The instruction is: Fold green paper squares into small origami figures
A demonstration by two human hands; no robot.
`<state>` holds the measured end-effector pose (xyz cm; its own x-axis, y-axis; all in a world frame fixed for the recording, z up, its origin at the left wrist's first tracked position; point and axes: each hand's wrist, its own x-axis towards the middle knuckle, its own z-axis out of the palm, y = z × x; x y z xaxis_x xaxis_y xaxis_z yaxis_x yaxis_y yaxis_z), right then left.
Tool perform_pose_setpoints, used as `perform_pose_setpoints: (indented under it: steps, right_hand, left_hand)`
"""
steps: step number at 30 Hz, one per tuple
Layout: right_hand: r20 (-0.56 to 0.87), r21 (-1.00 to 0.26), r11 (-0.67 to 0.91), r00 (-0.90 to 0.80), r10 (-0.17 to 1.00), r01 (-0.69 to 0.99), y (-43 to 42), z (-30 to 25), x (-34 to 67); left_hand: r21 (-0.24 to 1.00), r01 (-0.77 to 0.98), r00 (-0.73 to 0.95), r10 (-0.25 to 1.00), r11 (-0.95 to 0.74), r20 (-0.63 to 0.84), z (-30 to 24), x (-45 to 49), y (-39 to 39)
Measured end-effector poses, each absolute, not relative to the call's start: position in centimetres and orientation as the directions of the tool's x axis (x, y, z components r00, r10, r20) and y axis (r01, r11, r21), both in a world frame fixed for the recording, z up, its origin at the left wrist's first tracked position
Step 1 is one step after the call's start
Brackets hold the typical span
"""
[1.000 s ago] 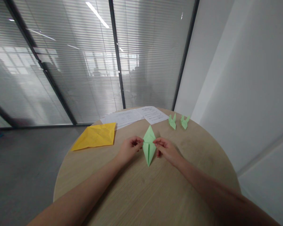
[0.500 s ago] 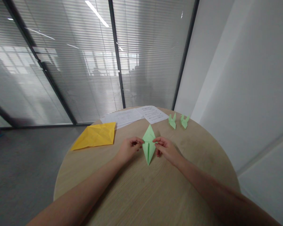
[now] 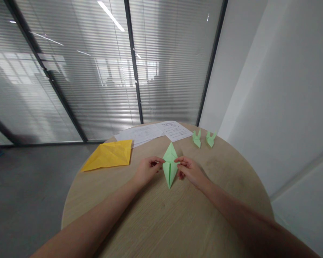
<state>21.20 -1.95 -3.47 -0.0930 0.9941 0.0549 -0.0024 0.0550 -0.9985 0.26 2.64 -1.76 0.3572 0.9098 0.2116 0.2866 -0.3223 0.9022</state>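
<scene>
Between my hands is a pale green folded origami paper (image 3: 169, 168), diamond-shaped, with a crease across its middle and a slit down the lower half. My left hand (image 3: 150, 167) pinches its left corner between thumb and fingers. On the opposite side, my right hand (image 3: 189, 167) pinches the right corner. The lower tip points toward me and the upper tip points away. My fingertips cover the two side corners.
A creased yellow paper (image 3: 107, 154) lies to the left on the round wooden table (image 3: 172, 222). White sheets (image 3: 142, 134) lie at the far edge, one of them a printed page (image 3: 174, 131). Two green folded paper figures (image 3: 196, 139) stand at the back right.
</scene>
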Motion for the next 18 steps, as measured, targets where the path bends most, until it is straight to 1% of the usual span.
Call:
perform_pose_setpoints:
  steps: [3,5,9,11,18]
  right_hand:
    - [0.056,-0.998,0.056,-0.09,0.994,-0.011,-1.9,-3.5,21.2]
    - [0.057,-0.998,0.056,-0.084,0.995,-0.01,-1.9,-3.5,21.2]
    - [0.045,-0.999,0.046,-0.075,0.996,0.005,-1.8,-3.7,21.3]
    - [0.048,-0.999,0.048,-0.073,0.996,0.005,-1.7,-3.9,21.3]
    - [0.071,-0.997,0.068,-0.083,0.994,-0.033,-1.8,-3.8,21.3]
  left_hand:
    - [0.898,0.299,0.365,0.908,-0.323,0.205,-1.5,0.3,2.5]
    - [0.887,0.299,0.373,0.899,-0.352,0.231,-1.3,0.3,2.3]
    - [0.833,0.233,0.41,0.828,-0.501,0.383,-0.8,0.2,1.9]
    - [0.801,0.227,0.433,0.794,-0.554,0.426,-0.6,0.2,1.6]
    - [0.797,0.259,0.473,0.791,-0.545,0.388,-0.7,0.3,1.5]
